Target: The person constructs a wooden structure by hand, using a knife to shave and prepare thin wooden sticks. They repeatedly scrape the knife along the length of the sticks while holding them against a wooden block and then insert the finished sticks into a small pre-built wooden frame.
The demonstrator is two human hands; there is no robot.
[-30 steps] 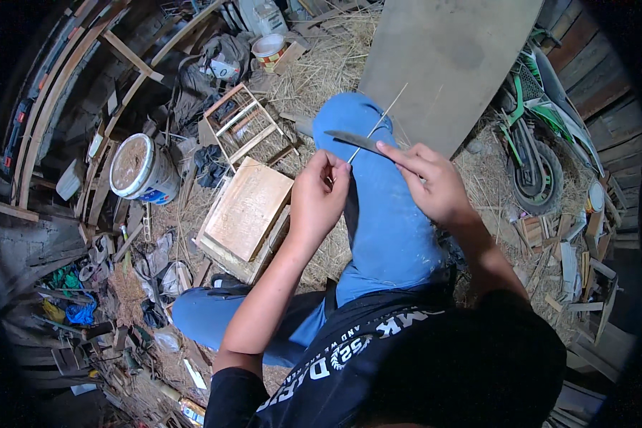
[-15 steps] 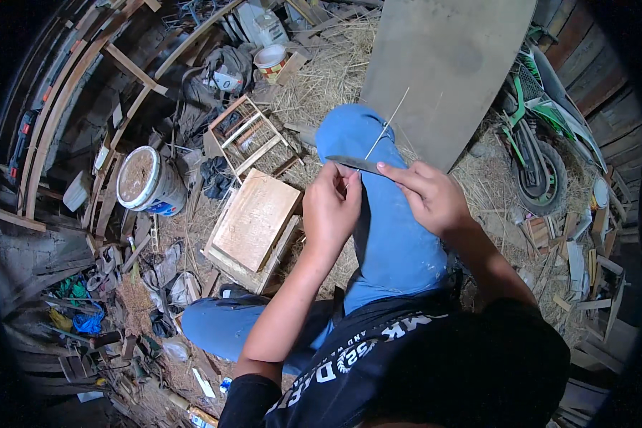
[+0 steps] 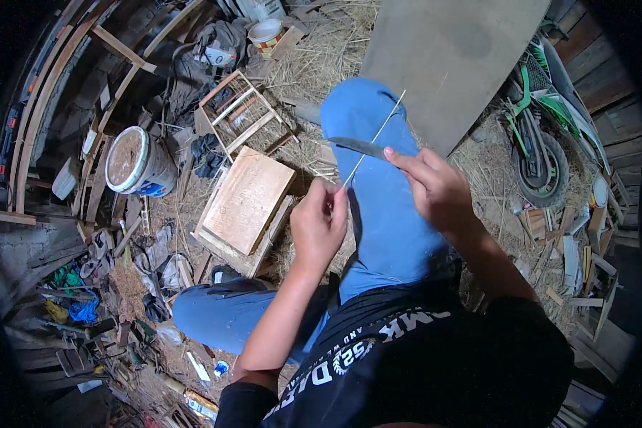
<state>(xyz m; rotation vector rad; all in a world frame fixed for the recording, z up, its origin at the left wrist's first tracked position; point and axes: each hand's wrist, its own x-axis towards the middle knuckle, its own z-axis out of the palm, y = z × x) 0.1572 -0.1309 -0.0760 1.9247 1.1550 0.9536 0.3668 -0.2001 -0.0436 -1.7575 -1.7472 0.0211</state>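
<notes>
Over my blue-trousered knee [image 3: 378, 207], my left hand [image 3: 319, 217] pinches the lower end of a thin pale stick [image 3: 383, 127]. The stick slants up and to the right, past the knee. My right hand [image 3: 439, 187] is closed round a knife [image 3: 360, 147], its handle hidden in the fingers and its thumb along the back of the blade. The dark blade points left and crosses the stick at about its middle. Left of my left hand lies a pale flat board [image 3: 251, 200] on top of a wooden box-like piece.
A small barred wooden frame [image 3: 246, 114] stands beyond the board. To the left is a white bucket [image 3: 141, 160] filled with brown material. A large grey sheet [image 3: 449, 64] lies ahead, and a green motorbike [image 3: 538, 143] stands at right. Straw and scrap wood cover the floor.
My left hand has drawn down and left with the stick, away from the knife. The blade now sits farther up the stick, and the view has shifted slightly.
</notes>
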